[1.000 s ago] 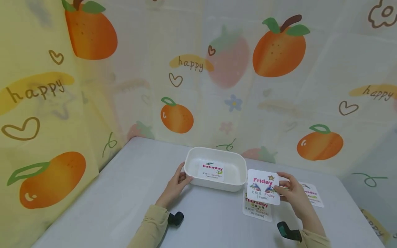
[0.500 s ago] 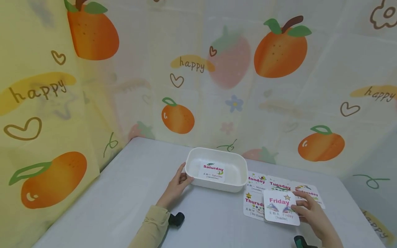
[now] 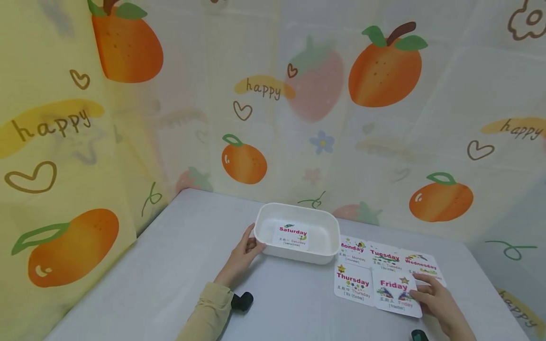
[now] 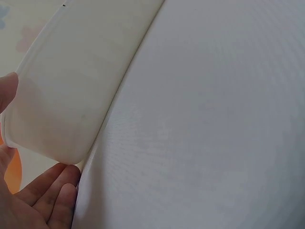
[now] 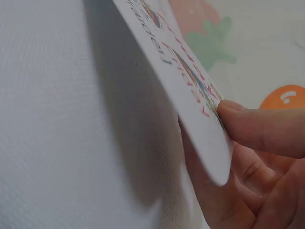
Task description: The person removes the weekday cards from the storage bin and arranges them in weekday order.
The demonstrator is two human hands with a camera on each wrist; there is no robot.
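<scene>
The right hand [image 3: 441,300] pinches a thin, stiff white square card with rounded corners and pink "Friday" lettering [image 3: 394,292] between thumb and fingers; the card extends leftward from them, its gripped edge raised above the smooth, pale, finely textured surface [image 3: 298,303]. Farther left of these fingers lies a matching flat "Thursday" card [image 3: 354,284]. Just beyond them sit similar "Wednesday" [image 3: 420,263], "Tuesday" [image 3: 385,256] and "Monday" [image 3: 352,251] cards in a row. The left hand [image 3: 241,258] holds the near-left corner of a smooth white plastic rectangular box [image 3: 322,225], thumb at its rim, fingers against the outer wall; right of that thumb, inside, rests a "Saturday" card [image 3: 291,237]. Well beyond both hands hangs a creased, fruit-printed cream sheet [image 3: 187,71]
</scene>
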